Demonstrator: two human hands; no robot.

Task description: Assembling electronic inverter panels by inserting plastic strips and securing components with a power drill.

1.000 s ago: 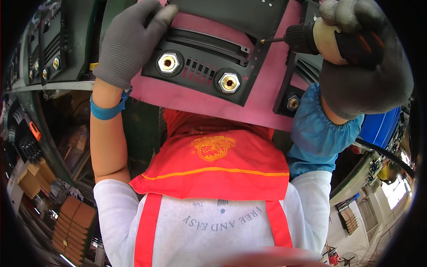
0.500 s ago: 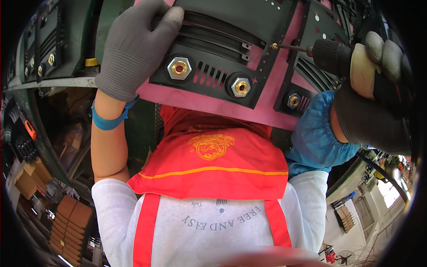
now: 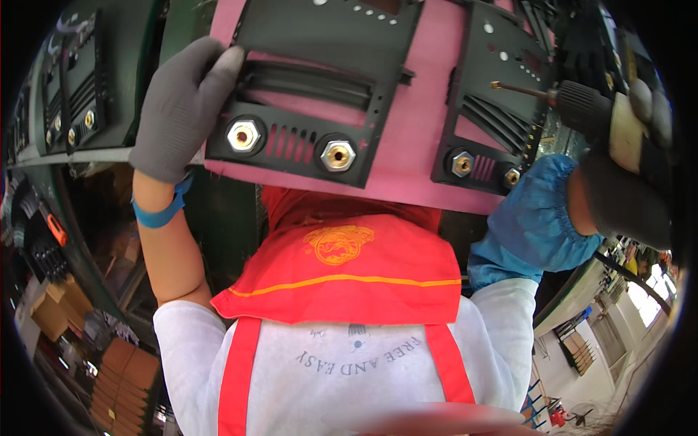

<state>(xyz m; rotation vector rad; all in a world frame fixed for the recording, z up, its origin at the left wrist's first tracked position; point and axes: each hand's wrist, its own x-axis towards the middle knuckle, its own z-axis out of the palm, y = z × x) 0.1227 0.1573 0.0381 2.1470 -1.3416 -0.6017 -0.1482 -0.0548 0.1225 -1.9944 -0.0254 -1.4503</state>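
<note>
My left hand [image 3: 182,109], in a grey glove, grips the left edge of a black slotted metal panel [image 3: 313,36], thumb lying on its face and the other fingers partly hidden. Along the panel's near end sit two large hex nuts with brass centres, a left nut [image 3: 243,136] and a right nut [image 3: 338,155]. My gloved right hand [image 3: 640,102] is closed around a black power screwdriver [image 3: 582,105]. Its long bit points left, with a brass-coloured tip over a second similar panel [image 3: 502,65], apart from the first panel.
Both panels lie on a pink work surface [image 3: 414,131]. More black panels [image 3: 73,94] with brass fittings stand at the far left. Below them are a shelf, an orange-handled tool [image 3: 56,228] and cardboard boxes [image 3: 65,305]. A cable [image 3: 632,276] runs at the right.
The first panel has shifted left along with my left hand. The screwdriver's tip has come away from that panel's right edge and moved right, over the second panel.
</note>
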